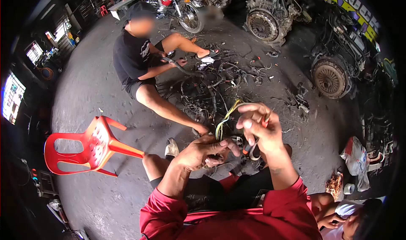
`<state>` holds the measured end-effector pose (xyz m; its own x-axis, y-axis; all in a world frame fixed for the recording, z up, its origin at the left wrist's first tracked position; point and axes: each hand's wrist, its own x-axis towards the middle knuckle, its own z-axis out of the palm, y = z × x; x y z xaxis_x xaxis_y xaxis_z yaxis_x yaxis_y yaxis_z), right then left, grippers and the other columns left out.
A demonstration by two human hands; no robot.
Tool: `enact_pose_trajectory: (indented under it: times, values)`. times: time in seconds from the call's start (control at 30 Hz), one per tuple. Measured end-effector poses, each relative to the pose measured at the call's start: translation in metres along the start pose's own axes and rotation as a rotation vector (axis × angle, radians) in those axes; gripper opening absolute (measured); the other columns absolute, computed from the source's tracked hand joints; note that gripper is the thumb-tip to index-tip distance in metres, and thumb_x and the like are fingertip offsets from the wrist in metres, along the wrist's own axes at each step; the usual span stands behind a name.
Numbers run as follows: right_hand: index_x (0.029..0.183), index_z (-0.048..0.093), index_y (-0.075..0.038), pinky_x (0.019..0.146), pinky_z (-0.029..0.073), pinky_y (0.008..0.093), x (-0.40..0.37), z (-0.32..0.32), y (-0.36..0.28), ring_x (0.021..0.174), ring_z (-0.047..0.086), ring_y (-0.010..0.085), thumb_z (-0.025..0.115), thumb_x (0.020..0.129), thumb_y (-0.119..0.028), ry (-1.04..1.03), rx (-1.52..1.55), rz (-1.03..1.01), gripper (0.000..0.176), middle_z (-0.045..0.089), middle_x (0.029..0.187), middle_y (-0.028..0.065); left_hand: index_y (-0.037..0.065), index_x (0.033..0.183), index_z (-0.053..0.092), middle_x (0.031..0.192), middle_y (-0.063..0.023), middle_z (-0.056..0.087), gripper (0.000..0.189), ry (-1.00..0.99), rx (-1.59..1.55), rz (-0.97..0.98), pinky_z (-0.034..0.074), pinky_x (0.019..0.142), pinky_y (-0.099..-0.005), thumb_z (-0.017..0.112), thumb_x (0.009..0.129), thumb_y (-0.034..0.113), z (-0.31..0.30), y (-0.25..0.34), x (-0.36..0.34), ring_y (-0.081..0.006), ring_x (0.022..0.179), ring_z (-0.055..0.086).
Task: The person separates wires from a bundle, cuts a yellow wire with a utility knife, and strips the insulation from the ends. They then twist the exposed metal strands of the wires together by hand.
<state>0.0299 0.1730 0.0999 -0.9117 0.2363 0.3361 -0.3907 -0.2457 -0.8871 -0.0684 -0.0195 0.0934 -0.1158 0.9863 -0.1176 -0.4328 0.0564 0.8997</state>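
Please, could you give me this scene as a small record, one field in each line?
Left hand: holds the lower part of the wires
Right hand: at their upper part; exact grip unclear
Cable tangle: on the floor, beyond the hands
Co-worker: seated low, holding a thick cable
Chair: red plastic, to the left
Background: a red motorcycle

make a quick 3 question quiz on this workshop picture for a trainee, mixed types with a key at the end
1. True or false: someone is sitting on the red chair.
2. Where does the tangle of cables lie?
A) in a crate
B) on the floor
C) on a table
3. Fill in two words: the yellow and green wires rise from the wearer's left hand toward the ____ ____.

Key:
1. False: the red chair is unoccupied.
2. B
3. right hand
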Motion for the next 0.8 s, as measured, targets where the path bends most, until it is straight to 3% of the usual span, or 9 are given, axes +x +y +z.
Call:
enact_pose_trajectory:
  times: [0.03,0.1,0.2,0.33,0.37,0.57,0.63,0.67,0.8]
  values:
    - [0.101,0.059,0.005,0.04,0.04,0.0196,0.004,0.001,-0.001,0.047,0.052,0.0086,0.062,0.085,0.0,0.036,0.044,-0.023,0.016,0.064,0.077,0.0121,-0.003,0.114,0.055,0.06,0.0018,0.04,0.044,0.013,0.05,-0.039,0.023,0.044,-0.0209,0.043,0.099,0.037,0.003,0.003,-0.001,-0.0047,0.048,0.03]
    - [0.089,0.056,0.005,0.038,0.038,0.0213,0.011,0.007,-0.011,0.041,0.049,0.0103,0.062,0.085,-0.002,0.129,0.035,-0.068,0.01,0.062,0.071,0.0145,0.0,0.11,0.057,0.062,0.0002,0.045,0.037,0.134,-0.022,-0.002,0.025,0.043,-0.02,0.046,0.098,0.034,0.012,0.003,-0.002,-0.0045,0.047,0.032]
    - [0.095,0.057,0.006,0.04,0.039,0.0208,0.018,0.013,-0.021,0.042,0.049,0.0103,0.062,0.084,-0.001,0.169,0.019,-0.088,0.013,0.064,0.076,0.0164,0.0,0.102,0.057,0.069,-0.0027,0.053,0.026,0.458,-0.325,0.229,0.029,0.043,-0.0195,0.053,0.096,0.026,0.006,-0.008,0.001,-0.0058,0.048,0.039]
    - [0.113,0.055,0.007,0.042,0.041,0.0181,0.029,0.027,-0.032,0.047,0.05,0.0064,0.063,0.081,0.003,0.125,-0.208,-0.016,0.034,0.066,0.094,0.0182,0.0,0.096,0.059,0.073,-0.0052,0.059,0.016,0.495,-0.172,0.333,0.032,0.043,-0.0177,0.057,0.094,0.015,0.001,-0.014,0.004,-0.0058,0.05,0.043]
    - [0.121,0.055,0.0,0.044,0.038,0.0146,0.031,0.028,-0.035,0.059,0.051,-0.0011,0.067,0.08,0.003,0.094,-0.213,0.068,0.043,0.067,0.094,0.0085,0.0,0.096,0.059,0.073,-0.0052,0.059,0.016,0.494,-0.172,0.331,0.032,0.043,-0.0177,0.057,0.094,0.015,0.003,-0.011,0.003,-0.0058,0.05,0.043]
    - [0.106,0.061,-0.004,0.049,0.032,0.0142,0.036,0.006,-0.019,0.058,0.045,-0.0021,0.069,0.076,0.006,-0.093,-0.392,0.005,0.033,0.065,0.087,0.0021,0.001,0.095,0.06,0.071,-0.0048,0.061,0.012,0.493,-0.105,0.365,0.029,0.041,-0.017,0.064,0.088,0.01,-0.005,-0.004,-0.004,-0.0046,0.051,0.047]
    - [0.097,0.063,-0.005,0.052,0.04,0.0175,0.038,0.006,-0.019,0.063,0.053,0.0014,0.072,0.073,0.004,-0.067,-0.764,-0.141,0.027,0.064,0.086,0.0005,0.001,0.095,0.06,0.07,-0.0044,0.06,0.012,0.468,-0.192,0.36,0.028,0.04,-0.0175,0.065,0.087,0.009,-0.005,-0.001,-0.008,-0.0045,0.051,0.046]
    - [0.096,0.064,-0.005,0.059,0.049,0.0225,0.046,0.011,-0.007,0.072,0.062,0.0086,0.074,0.071,0.0,-0.056,-0.688,-0.408,0.027,0.065,0.085,0.0016,0.001,0.095,0.06,0.07,-0.0044,0.06,0.012,0.471,-0.194,0.363,0.028,0.04,-0.0175,0.065,0.087,0.009,-0.006,0.001,-0.008,-0.0045,0.051,0.046]
    - [0.095,0.067,-0.003,0.069,0.05,0.0257,0.04,0.02,-0.016,0.081,0.064,0.0128,0.077,0.07,-0.004,-0.044,-0.841,-0.231,0.026,0.064,0.094,0.0052,0.001,0.094,0.06,0.07,-0.005,0.06,0.01,0.427,-0.23,0.315,0.028,0.04,-0.0181,0.064,0.088,0.008,-0.003,0.007,-0.011,-0.005,0.051,0.047]
